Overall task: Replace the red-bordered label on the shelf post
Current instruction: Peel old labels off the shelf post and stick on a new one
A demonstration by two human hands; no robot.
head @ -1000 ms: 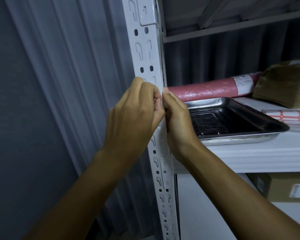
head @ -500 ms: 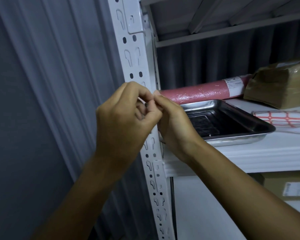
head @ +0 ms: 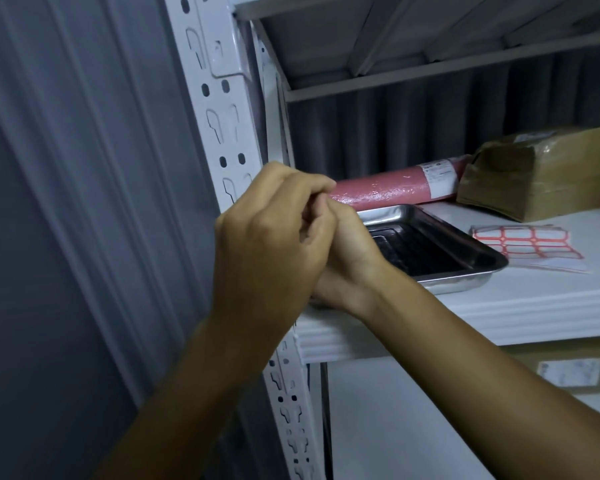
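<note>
My left hand (head: 271, 244) and my right hand (head: 354, 251) meet just in front of the white slotted shelf post (head: 222, 126), at the height of the shelf board. Their fingertips are pinched together. My left hand covers most of my right hand's fingers. No label shows on the post or between the fingers; whatever is pinched there is hidden. A sheet of red-bordered labels (head: 523, 242) lies flat on the shelf to the right, past the tray.
A steel tray (head: 458, 282) sits on the white shelf (head: 499, 313) right behind my hands. Behind it lie a pink roll (head: 388, 188) and a brown wrapped package (head: 541, 171). A cardboard box (head: 568, 368) sits below. Grey curtain hangs left.
Both hands have come off the post face and drawn together, fingertips pinched. The view has shifted, so the post now sits further left.
</note>
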